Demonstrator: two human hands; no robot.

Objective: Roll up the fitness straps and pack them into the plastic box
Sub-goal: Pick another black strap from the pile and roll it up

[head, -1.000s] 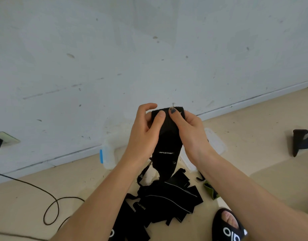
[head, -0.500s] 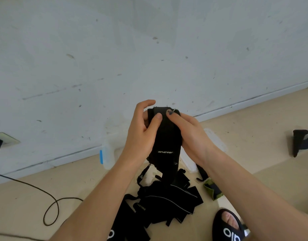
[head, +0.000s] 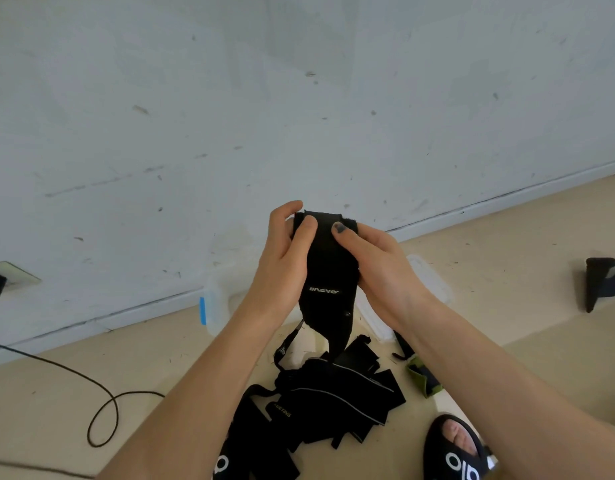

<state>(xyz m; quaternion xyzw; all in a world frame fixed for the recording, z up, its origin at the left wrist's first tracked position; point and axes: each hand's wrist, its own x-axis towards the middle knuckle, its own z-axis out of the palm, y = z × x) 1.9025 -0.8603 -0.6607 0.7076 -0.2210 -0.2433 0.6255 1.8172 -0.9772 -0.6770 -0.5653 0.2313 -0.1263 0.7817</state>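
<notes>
1. Black fitness strap (head: 328,268) held up between both hands, tail hanging down below fingers toward strap pile (head: 320,400).
2. Left hand (head: 282,268) raised, fingers curled around strap's left edge, thumb pressing front.
3. Right hand (head: 379,268) raised opposite, fingers wrapped behind, thumb pinching top.

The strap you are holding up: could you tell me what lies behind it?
Behind the strap, the clear plastic box and its lid show at either side; the hands hide the box's inside.
</notes>
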